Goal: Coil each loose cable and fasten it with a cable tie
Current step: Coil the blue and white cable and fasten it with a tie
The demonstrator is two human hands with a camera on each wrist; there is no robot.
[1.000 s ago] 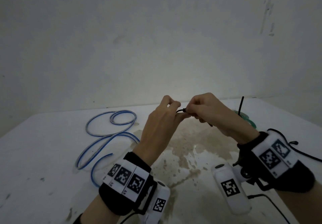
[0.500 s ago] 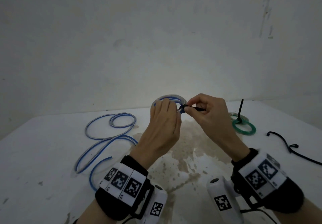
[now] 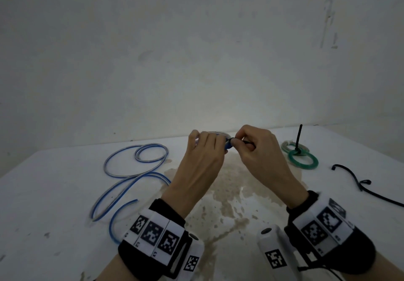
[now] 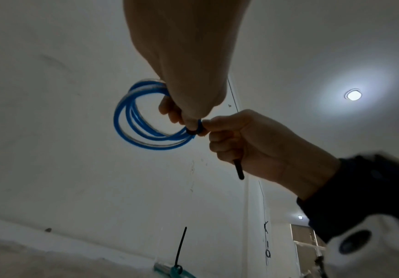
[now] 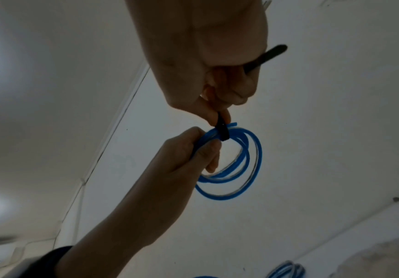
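A small blue cable coil (image 4: 131,135) hangs in the air above the table, gripped at its bundled side by my left hand (image 3: 218,144). A black cable tie (image 5: 222,129) is looped round that bundle. My right hand (image 3: 237,141) pinches the tie right beside the coil, and the tie's tail (image 4: 238,169) runs through its fist and sticks out below. In the head view the coil (image 3: 213,132) is mostly hidden behind my left fingers. A long loose blue cable (image 3: 122,184) lies uncoiled on the white table (image 3: 43,193) at the left.
A green coil (image 3: 302,162) with an upright black tie lies at the right. Further right lies a loose black tie (image 3: 354,180). A brownish stain covers the table's middle. A plain wall stands close behind the table.
The right hand has drawn the tie's tail out to the right, tightening the loop against the coil. The left hand keeps its hold on the coil, which shows less above the fingers.
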